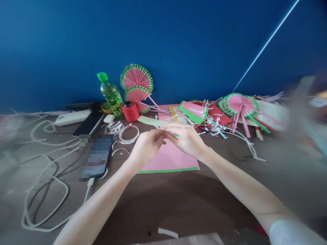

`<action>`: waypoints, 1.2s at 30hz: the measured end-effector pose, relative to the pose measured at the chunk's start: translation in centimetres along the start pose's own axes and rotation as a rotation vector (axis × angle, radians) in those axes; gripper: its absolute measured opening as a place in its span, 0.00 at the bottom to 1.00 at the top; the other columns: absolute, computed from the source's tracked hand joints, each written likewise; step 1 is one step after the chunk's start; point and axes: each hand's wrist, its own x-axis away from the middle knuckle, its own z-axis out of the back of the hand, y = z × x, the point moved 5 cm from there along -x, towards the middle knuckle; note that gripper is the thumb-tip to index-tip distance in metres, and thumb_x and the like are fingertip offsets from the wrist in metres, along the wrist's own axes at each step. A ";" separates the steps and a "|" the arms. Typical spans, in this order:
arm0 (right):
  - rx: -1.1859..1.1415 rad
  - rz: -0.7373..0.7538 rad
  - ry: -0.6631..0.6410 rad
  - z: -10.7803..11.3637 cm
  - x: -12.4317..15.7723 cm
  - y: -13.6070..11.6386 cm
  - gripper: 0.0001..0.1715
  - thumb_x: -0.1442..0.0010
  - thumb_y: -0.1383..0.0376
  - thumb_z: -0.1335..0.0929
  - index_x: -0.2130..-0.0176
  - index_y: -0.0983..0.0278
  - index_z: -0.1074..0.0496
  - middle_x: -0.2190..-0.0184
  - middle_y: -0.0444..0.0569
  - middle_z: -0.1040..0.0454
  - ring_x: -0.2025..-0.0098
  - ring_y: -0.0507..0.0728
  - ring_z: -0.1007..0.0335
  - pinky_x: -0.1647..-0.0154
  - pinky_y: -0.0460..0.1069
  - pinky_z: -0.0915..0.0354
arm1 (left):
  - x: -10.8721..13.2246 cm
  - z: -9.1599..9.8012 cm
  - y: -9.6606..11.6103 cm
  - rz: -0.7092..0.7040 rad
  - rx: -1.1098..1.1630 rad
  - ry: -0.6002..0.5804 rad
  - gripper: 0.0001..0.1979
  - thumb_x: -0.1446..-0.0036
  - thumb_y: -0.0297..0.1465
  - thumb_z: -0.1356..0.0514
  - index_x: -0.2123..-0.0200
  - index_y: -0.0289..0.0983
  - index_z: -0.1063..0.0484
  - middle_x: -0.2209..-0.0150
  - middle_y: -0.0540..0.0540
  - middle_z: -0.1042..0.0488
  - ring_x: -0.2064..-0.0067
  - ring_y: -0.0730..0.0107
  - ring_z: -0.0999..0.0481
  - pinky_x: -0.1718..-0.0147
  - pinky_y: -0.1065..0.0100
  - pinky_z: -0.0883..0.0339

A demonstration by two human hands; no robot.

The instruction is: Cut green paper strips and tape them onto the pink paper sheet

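My left hand [145, 146] and my right hand [187, 139] meet over a pink sheet of paper [176, 158] with a green strip along its near edge. Their fingers are closed and pinched together around a pale green paper strip [148, 120], whose free end sticks out to the left beyond them. Fingertips hide the place where it is gripped. A bit of brighter green shows under the right fingers, and I cannot tell what it belongs to.
Rolls of tape [129, 134], a phone [100, 156] on a looping cable, a red thread spool [130, 111] and a green-capped bottle [111, 93] stand left. Pleated paper fans [136, 76] lean on the blue wall. Right lie more fans [240, 105] and paper scraps [217, 126].
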 end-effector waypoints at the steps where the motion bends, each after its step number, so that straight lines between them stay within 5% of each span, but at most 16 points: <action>1: 0.016 -0.001 -0.005 0.0 0.0 -0.1 0.12 0.41 0.69 0.38 0.66 0.64 0.26 0.64 0.52 0.24 0.61 0.57 0.29 0.60 0.52 0.34 | 0.0 0.0 0.0 -0.008 -0.008 0.001 0.12 0.47 0.27 0.51 0.67 0.37 0.28 0.70 0.48 0.23 0.67 0.67 0.25 0.67 0.71 0.37; 15: -0.084 -0.028 -0.019 0.5 -0.2 0.0 0.13 0.44 0.73 0.38 0.69 0.65 0.25 0.68 0.50 0.23 0.64 0.56 0.28 0.63 0.51 0.33 | 0.0 0.1 0.2 0.043 0.168 -0.015 0.11 0.46 0.29 0.49 0.67 0.36 0.27 0.70 0.48 0.23 0.66 0.68 0.24 0.66 0.71 0.35; 23: -0.114 -0.149 0.010 1.4 -0.5 1.0 0.10 0.45 0.70 0.36 0.70 0.63 0.25 0.69 0.47 0.23 0.67 0.54 0.29 0.64 0.49 0.35 | -0.4 -0.1 -0.4 0.145 0.344 -0.121 0.11 0.47 0.33 0.46 0.65 0.34 0.26 0.68 0.45 0.22 0.65 0.65 0.23 0.64 0.67 0.32; 27: -0.073 -0.290 0.058 3.0 -0.6 2.9 0.11 0.45 0.69 0.37 0.69 0.65 0.24 0.70 0.47 0.23 0.70 0.52 0.29 0.68 0.47 0.36 | -0.6 0.2 -0.9 0.217 0.419 -0.198 0.11 0.48 0.31 0.45 0.65 0.32 0.27 0.65 0.42 0.22 0.66 0.65 0.23 0.62 0.65 0.32; 36: 0.274 -0.547 0.409 8.1 0.5 10.1 0.12 0.49 0.68 0.37 0.71 0.68 0.23 0.74 0.52 0.22 0.71 0.57 0.27 0.68 0.49 0.36 | -1.0 1.6 -2.3 0.253 0.493 -0.261 0.09 0.47 0.28 0.45 0.65 0.32 0.27 0.69 0.45 0.22 0.70 0.71 0.24 0.66 0.69 0.32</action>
